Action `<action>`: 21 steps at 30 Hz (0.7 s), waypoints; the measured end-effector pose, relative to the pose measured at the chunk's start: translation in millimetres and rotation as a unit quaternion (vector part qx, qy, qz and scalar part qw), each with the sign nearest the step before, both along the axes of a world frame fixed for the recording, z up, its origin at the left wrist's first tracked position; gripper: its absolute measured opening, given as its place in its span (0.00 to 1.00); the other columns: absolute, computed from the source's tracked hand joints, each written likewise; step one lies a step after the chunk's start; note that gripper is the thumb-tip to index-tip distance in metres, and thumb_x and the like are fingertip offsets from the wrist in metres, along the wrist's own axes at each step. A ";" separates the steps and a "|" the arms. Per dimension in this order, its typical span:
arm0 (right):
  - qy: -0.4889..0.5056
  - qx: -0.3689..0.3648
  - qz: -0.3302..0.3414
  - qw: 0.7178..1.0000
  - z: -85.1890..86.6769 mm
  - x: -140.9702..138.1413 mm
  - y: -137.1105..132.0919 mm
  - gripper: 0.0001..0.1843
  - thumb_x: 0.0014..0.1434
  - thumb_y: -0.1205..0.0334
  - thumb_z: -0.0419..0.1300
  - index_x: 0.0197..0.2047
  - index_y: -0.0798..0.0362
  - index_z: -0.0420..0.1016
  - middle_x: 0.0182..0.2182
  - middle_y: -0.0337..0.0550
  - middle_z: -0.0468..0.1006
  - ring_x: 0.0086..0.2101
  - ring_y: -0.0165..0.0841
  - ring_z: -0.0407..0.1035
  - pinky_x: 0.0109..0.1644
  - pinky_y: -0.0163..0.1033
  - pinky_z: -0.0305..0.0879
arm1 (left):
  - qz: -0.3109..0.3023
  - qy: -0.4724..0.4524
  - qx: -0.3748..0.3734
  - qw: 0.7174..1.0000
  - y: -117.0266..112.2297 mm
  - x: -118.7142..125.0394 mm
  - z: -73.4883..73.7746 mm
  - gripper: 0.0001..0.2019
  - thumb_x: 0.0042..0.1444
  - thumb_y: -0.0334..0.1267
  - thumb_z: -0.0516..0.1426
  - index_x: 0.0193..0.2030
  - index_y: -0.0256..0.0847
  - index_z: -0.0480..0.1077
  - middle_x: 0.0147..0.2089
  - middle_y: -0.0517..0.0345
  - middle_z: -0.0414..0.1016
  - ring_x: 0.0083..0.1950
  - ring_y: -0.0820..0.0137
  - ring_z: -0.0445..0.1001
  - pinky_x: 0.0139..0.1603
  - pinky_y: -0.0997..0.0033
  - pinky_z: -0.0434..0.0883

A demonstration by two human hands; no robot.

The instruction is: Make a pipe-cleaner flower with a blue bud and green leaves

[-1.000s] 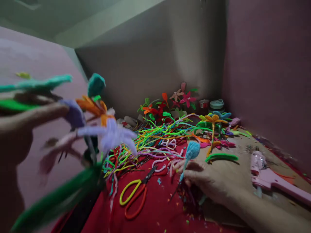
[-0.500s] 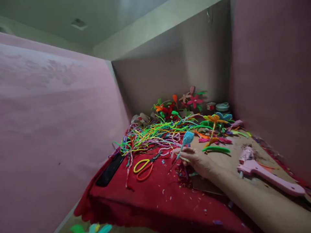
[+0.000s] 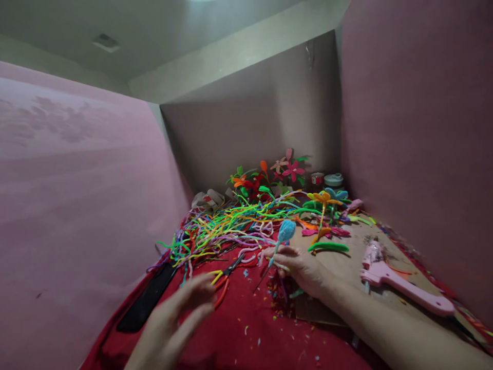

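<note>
My right hand (image 3: 304, 270) rests on the red cloth (image 3: 246, 339) and pinches the thin stem of a blue pipe-cleaner bud (image 3: 285, 230), which stands tilted above the fingers. My left hand (image 3: 175, 321) is low at the front, fingers stretched out and apart, holding nothing. Its fingertips reach over the yellow-and-orange scissors (image 3: 225, 280), which lie partly hidden behind them.
A tangle of loose coloured pipe cleaners (image 3: 231, 221) covers the far part of the cloth. Finished pipe-cleaner flowers (image 3: 287, 169) stand at the back wall. A pink glue gun (image 3: 393, 280) lies on cardboard at the right. A black flat object (image 3: 148, 303) lies at the left edge.
My left hand, which held a bunch of pipe-cleaner flowers a second ago and then left view, has come back empty near the scissors. The right hand has kept hold of the blue bud.
</note>
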State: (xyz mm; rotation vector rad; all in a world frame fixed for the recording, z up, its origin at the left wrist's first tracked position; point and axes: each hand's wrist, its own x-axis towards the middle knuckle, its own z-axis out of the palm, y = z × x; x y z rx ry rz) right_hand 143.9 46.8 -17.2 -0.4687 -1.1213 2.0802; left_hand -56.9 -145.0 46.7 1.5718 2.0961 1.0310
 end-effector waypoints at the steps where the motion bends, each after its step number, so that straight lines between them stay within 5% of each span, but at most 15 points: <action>1: 0.005 0.002 0.002 1.000 -1.2 -0.4 0.6 0.15 0.39 0.58 0.71 0.29 0.57 0.77 0.31 0.42 0.77 0.26 0.25 0.63 0.27 0.31 0.54 | 0.000 0.024 0.032 0.999 25.7 1.6 16.9 0.22 0.51 0.48 0.57 0.54 0.51 0.67 0.51 0.55 0.75 0.50 0.60 0.73 0.53 0.62 0.70; 4: 0.010 0.004 0.010 1.000 -3.3 -2.2 2.5 0.13 0.41 0.58 0.70 0.28 0.58 0.77 0.33 0.43 0.77 0.25 0.24 0.62 0.27 0.31 0.54 | -0.038 0.153 0.099 0.982 125.7 -8.7 63.9 0.27 0.52 0.45 0.56 0.60 0.45 0.60 0.53 0.51 0.71 0.51 0.61 0.72 0.53 0.60 0.69; 6: 0.012 -0.009 0.005 1.000 -3.5 -3.6 3.6 0.14 0.40 0.58 0.70 0.28 0.58 0.77 0.33 0.44 0.77 0.26 0.25 0.63 0.26 0.30 0.55 | -0.006 0.255 0.075 0.964 194.0 -23.6 83.6 0.31 0.48 0.41 0.61 0.60 0.45 0.59 0.55 0.51 0.68 0.53 0.63 0.70 0.53 0.63 0.68; 10: 0.024 -0.027 0.003 0.999 -3.7 -6.1 4.8 0.11 0.40 0.61 0.69 0.28 0.58 0.77 0.35 0.44 0.77 0.28 0.26 0.64 0.26 0.30 0.55 | 0.019 0.270 -0.005 0.963 294.8 -56.7 90.3 0.23 0.48 0.39 0.63 0.52 0.39 0.68 0.47 0.53 0.72 0.46 0.63 0.73 0.47 0.64 0.71; 13: 0.039 -0.020 0.000 0.999 -3.4 -7.2 4.9 0.10 0.40 0.63 0.68 0.27 0.58 0.77 0.34 0.44 0.76 0.29 0.27 0.65 0.26 0.30 0.54 | 0.067 0.271 -0.053 0.959 337.4 -80.3 81.4 0.15 0.57 0.40 0.56 0.50 0.39 0.68 0.50 0.52 0.70 0.48 0.63 0.71 0.46 0.60 0.71; 21: 0.058 -0.086 0.019 0.994 7.6 -11.6 8.0 0.08 0.35 0.68 0.67 0.25 0.58 0.78 0.25 0.41 0.73 0.23 0.25 0.63 0.25 0.30 0.56 | 0.119 0.231 -0.062 0.964 397.2 -116.6 58.5 0.16 0.56 0.41 0.57 0.51 0.40 0.67 0.51 0.53 0.69 0.50 0.61 0.71 0.45 0.61 0.71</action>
